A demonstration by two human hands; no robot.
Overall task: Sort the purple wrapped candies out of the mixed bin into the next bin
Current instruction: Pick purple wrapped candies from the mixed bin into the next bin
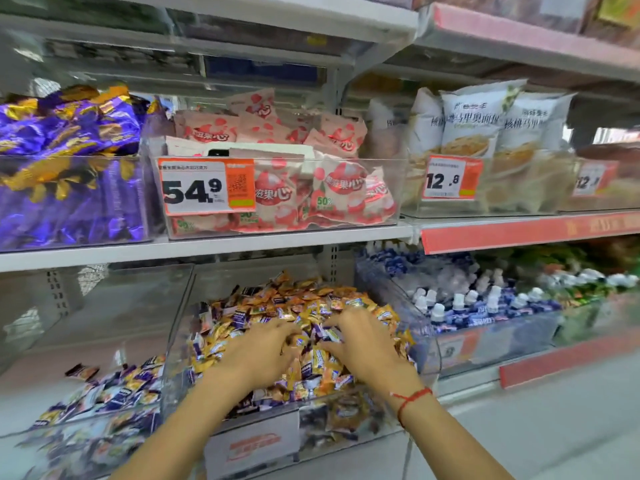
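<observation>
Our left hand [260, 351] and right hand [363, 344] dig into the mixed candy bin [424, 344], fingers curled among wrappers; what they grip, we cannot tell.

Lower shelf [467, 384] in front of me carries clear bins side by side: the mixed bin [180, 344] heaped with orange and purple candies, the next bin [104, 341] on its left with a thin layer of purple ones, a bottle bin [485, 344] on its right. Upper shelf [207, 245] holds a purple-wrapper bin [69, 202], a pink-packet bin [277, 192] tagged 54.9, then white bags [485, 126] tagged 12.8.
</observation>
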